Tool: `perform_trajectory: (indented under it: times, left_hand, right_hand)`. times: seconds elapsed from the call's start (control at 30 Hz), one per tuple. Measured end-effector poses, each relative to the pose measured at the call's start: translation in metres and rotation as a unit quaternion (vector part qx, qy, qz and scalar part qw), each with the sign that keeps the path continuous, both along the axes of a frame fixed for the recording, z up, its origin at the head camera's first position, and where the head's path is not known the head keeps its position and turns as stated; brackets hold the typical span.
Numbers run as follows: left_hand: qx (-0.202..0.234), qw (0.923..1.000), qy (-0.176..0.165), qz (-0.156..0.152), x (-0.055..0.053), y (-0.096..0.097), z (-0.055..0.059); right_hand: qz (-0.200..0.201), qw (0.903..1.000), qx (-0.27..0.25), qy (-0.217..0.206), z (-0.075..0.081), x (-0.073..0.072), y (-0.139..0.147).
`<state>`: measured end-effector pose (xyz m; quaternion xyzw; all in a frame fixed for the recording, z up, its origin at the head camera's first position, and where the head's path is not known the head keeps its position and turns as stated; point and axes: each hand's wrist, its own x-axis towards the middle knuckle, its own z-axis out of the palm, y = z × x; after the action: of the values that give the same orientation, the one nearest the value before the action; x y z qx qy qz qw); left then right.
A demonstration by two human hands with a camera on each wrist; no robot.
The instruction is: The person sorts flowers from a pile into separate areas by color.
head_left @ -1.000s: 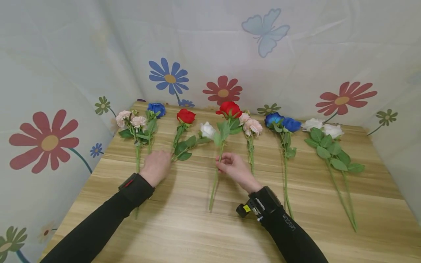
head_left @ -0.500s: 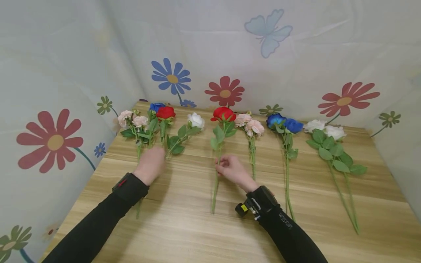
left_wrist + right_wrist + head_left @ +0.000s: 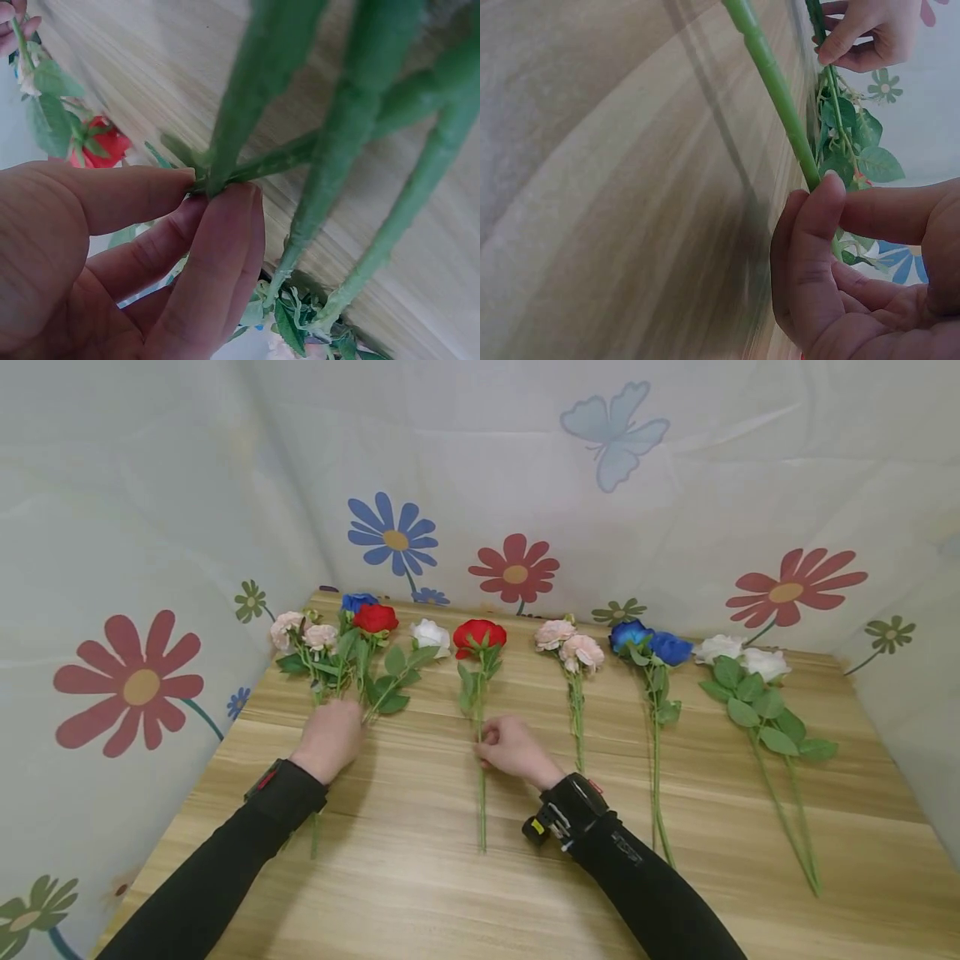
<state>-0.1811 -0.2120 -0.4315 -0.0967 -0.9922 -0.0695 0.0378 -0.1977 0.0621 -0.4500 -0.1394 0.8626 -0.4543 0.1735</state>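
Two red roses (image 3: 375, 619) (image 3: 480, 635) beyond hands (image 3: 330, 740) (image 3: 516, 749), stems (image 3: 259, 90) (image 3: 780, 97) pinched.

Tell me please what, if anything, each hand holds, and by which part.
The right hand pinches one red rose by its stem, below the leaves. The left hand pinches two crossing stems, apparently of another red rose and a white rose.

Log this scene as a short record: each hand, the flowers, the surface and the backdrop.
Left hand: pinches crossing green stems
Right hand: pinches a red rose by its stem
Heads beyond left hand: pale pink flowers, blue flower, second red rose, white rose
Right of right hand: pink blooms, blue blooms, white blooms
Surface: wood-grain table
Backdrop: pale sheet with printed flowers and a butterfly
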Motion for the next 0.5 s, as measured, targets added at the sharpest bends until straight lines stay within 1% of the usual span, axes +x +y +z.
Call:
perform_trajectory:
  times: [0.13, 0.33, 0.5]
  left_hand:
    - [0.007, 1.0, 0.006, -0.003, -0.0001, -0.0009, -0.0009]
    - [0.016, 0.9998, -0.008, 0.002, -0.0016, -0.0024, -0.003]
    - [0.019, 0.9997, -0.014, 0.001, -0.0029, -0.0039, -0.0045]
  right_hand:
    - [-0.014, 0.9998, 0.011, -0.005, -0.0006, -0.0019, -0.0026]
    - [-0.046, 0.9984, 0.014, -0.032, -0.0016, -0.005, -0.0029]
    - [-0.055, 0.9975, 0.01, -0.044, -0.0005, -0.0061, -0.0015]
